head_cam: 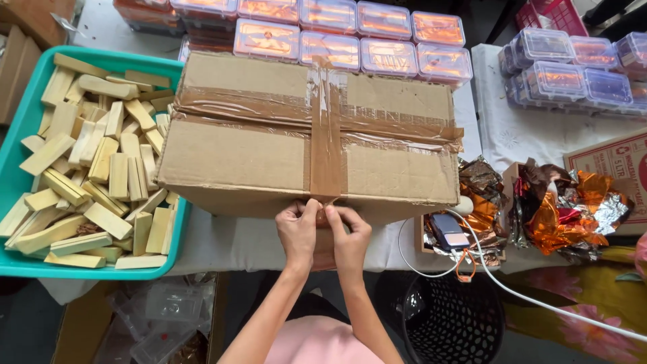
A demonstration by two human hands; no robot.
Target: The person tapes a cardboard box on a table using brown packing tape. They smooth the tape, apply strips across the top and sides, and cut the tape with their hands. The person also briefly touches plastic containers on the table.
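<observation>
A brown cardboard box (256, 152), sealed with crossed strips of clear packing tape (327, 145), sits on the table in front of me. My left hand (298, 229) and my right hand (349, 236) meet at the box's near edge, just below its middle. Both pinch the lower end of the tape strip that runs down over the front face. The fingertips touch each other there.
A teal tray (20, 128) filled with several pale yellow bars stands to the left. Rows of clear lidded containers (337, 34) line the back. Crumpled foil wrappers (559, 209), a white cable (499, 283) and a black basket (451, 323) lie to the right.
</observation>
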